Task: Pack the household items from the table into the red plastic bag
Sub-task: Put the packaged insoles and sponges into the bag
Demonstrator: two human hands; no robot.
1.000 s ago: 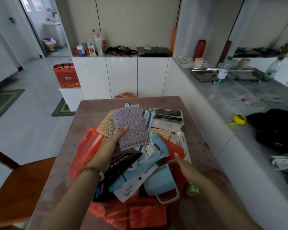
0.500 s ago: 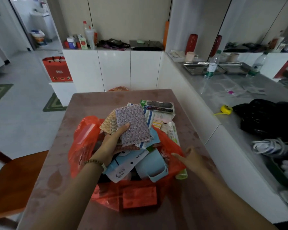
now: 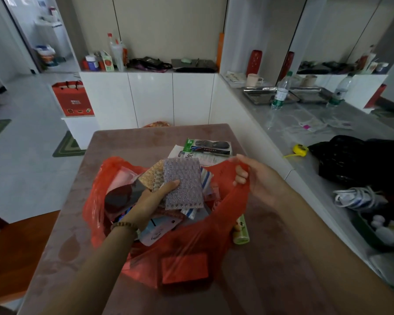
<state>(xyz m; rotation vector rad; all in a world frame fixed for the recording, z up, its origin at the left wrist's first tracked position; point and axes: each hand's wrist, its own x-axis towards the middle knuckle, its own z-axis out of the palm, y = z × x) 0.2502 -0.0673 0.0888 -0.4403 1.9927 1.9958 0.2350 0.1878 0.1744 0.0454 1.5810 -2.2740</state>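
The red plastic bag (image 3: 187, 251) lies open on the brown table (image 3: 134, 142), stuffed with packets. My left hand (image 3: 150, 198) is inside the bag's mouth, gripping a stack of scouring cloths (image 3: 182, 183), a purple patterned one on top of a gold one. My right hand (image 3: 257, 176) pinches the bag's right rim and holds it lifted. A packaged black item (image 3: 208, 146) and leaflets lie on the table just beyond the bag. A green tube (image 3: 241, 228) lies against the bag's right side.
A wooden chair (image 3: 14, 251) stands at the table's left. A white counter on the right carries a yellow tape measure (image 3: 300, 149), a black bag (image 3: 359, 160), water bottles (image 3: 281, 92) and metal trays. White cabinets stand behind the table.
My right hand rose from the table beside the bag and took hold of the bag's right rim, pulling it up. My left hand pushed the cloths lower into the bag.
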